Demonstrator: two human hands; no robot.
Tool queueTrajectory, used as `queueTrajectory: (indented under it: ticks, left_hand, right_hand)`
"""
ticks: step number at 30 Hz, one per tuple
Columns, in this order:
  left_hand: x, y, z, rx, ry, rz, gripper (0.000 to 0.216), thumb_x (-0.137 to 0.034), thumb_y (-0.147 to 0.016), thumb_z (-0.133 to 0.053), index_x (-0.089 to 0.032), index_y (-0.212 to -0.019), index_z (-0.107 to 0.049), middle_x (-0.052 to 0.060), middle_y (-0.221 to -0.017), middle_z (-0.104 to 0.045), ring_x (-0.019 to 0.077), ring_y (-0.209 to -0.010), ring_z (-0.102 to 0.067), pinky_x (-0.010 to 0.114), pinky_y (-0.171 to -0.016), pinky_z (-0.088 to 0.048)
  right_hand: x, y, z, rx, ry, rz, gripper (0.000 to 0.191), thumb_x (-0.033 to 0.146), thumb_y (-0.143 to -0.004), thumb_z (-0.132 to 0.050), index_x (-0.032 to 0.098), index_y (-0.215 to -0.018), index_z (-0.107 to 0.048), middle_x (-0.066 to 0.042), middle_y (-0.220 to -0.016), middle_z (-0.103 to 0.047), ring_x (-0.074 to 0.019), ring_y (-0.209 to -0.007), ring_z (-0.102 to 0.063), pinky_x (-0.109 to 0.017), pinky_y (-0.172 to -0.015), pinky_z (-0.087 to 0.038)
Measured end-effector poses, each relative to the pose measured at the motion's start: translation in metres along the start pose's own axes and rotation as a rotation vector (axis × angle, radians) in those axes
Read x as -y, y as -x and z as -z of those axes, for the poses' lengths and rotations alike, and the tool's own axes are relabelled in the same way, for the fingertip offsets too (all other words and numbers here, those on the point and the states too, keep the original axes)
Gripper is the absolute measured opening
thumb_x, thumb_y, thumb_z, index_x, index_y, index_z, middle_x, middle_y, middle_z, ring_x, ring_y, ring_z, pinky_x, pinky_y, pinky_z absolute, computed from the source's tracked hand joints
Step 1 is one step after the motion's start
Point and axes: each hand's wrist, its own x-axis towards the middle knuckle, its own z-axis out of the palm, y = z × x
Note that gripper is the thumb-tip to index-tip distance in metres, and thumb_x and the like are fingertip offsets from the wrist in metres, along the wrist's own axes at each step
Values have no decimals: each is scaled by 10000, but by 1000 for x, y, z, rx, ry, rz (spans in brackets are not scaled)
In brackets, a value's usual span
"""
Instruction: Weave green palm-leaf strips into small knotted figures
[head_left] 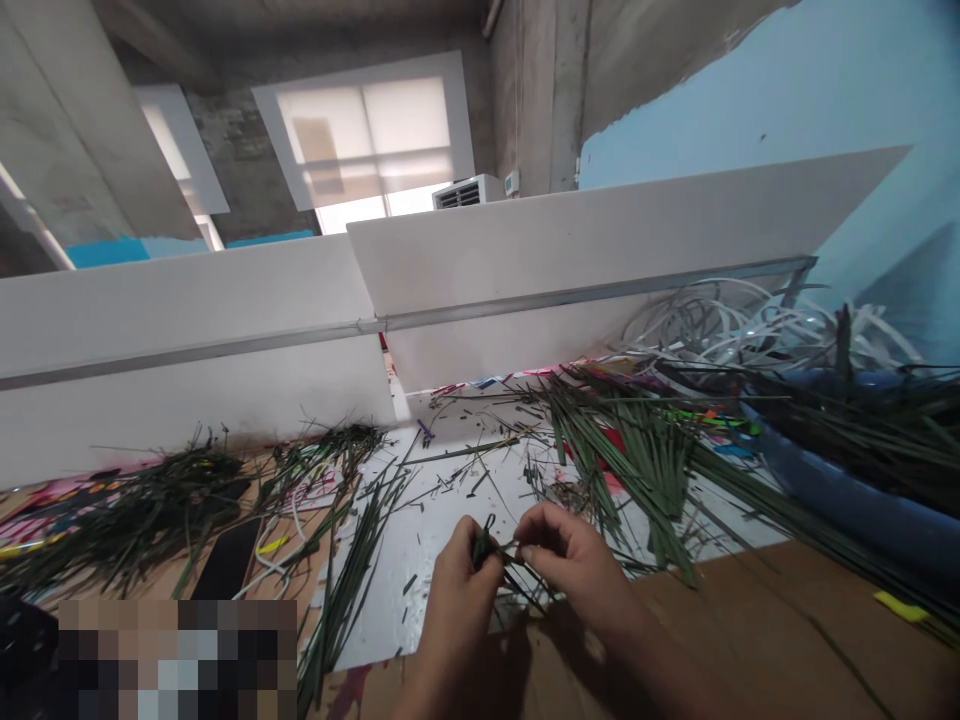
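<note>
Bare concrete made up the room's left and upper structure, with white blinds (367, 125) over the windows, an air-conditioner (466, 192) right of them, then a pale blue painted wall (840, 120), ragged at its paint edge. White panels (570, 245) with a grey rail (480, 312) ran across the far side of the work surface.

Surface, left to right: dark green leaf scraps (157, 515) sat tangled over multicoloured printed material, its print too blurred to read. Next, a black smartphone (229, 560) on brown board beside a looped white cable (289, 545); then long, flat leaf strips (360, 560) along the edge of a glossy white sheet (382, 625) littered with short offcuts.

Left hand (465, 575): thumb and forefinger closed on a small, dark green looped leaf piece (481, 546), held over the sheet's near edge. Right hand (562, 550): fingers curled, thumb and forefinger pinched on a thin strand (510, 547) beside that piece.

Further right, stiff green blades (652, 470) fanned over something red. Curly white plastic strips (750, 335) lay behind a smooth, round blue basin (817, 490) full of dark leaves. Brown cardboard (750, 620) covered the near edge, with a yellow scrap (900, 606) at far right.
</note>
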Motion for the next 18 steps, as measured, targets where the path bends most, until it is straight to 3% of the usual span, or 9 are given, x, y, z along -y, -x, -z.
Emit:
queueTrajectory:
  ticks: [5,8,13,18]
  left_hand:
    - [-1,-1,1,-13,60,18,162,-199,-729,-592,-225,-687,-438,-33,-695,-554,149,-648,-525,248,-612,-405]
    - [-1,-2,1,4,81,24,157,-176,-709,-581,-224,-674,-435,-43,-651,-521,148,-642,-517,249,-616,-409]
    - [-3,-4,1,106,220,7,76,-181,-723,-585,-197,-791,-555,-29,-716,-545,146,-656,-506,258,-624,-425]
    - [-6,-4,3,115,107,4,60,-245,-774,-597,-186,-764,-593,-21,-657,-545,159,-650,-495,263,-625,-390]
  right_hand:
    - [-2,-3,4,169,-221,-166,233,233,-649,-613,206,-878,-646,52,-637,-501,-115,-536,-391,-231,-483,-261]
    - [1,-2,6,221,-259,-148,274,199,-606,-638,202,-878,-668,54,-640,-482,-114,-572,-402,-237,-538,-299]
    - [5,-3,8,173,-233,-100,208,237,-635,-678,209,-841,-670,26,-680,-533,-149,-653,-476,-260,-605,-372]
    - [1,-5,9,122,-231,-92,205,307,-667,-718,216,-844,-670,2,-735,-597,-172,-713,-534,-278,-653,-427]
